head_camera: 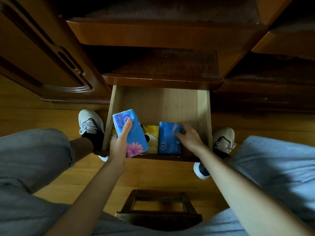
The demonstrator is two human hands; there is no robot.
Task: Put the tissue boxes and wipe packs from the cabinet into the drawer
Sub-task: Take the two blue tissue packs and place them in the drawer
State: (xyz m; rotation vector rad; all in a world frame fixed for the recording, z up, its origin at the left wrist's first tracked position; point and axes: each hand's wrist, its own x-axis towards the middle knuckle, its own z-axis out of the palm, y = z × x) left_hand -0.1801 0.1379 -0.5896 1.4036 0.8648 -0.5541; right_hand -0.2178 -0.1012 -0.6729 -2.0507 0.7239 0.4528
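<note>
Here, each line tells one thing.
Drawer: the drawer [159, 103] is pulled out of the dark wood cabinet [153, 33], and its pale wood floor shows at the back.
Left hand: the left hand [119, 142] holds a blue pack with a pink flower [130, 132] over the drawer's front left corner; the thumb lies on top and the fingers curl under it.
Right hand: the right hand [189, 137] is down in the drawer with its fingers bent on the right edge of a blue pack [169, 137]. It is a bit blurry, so the grip is hard to see well.
Blue pack: it lies at the front of the drawer.
Yellow pack: a yellow pack [152, 138] lies in the drawer between the two blue ones.
Feet: one grey shoe [89, 121] stands on the wood floor [51, 116] left of the drawer, one [223, 140] on the right.
Stool: a small wood stool [159, 208] sits between the knees.
</note>
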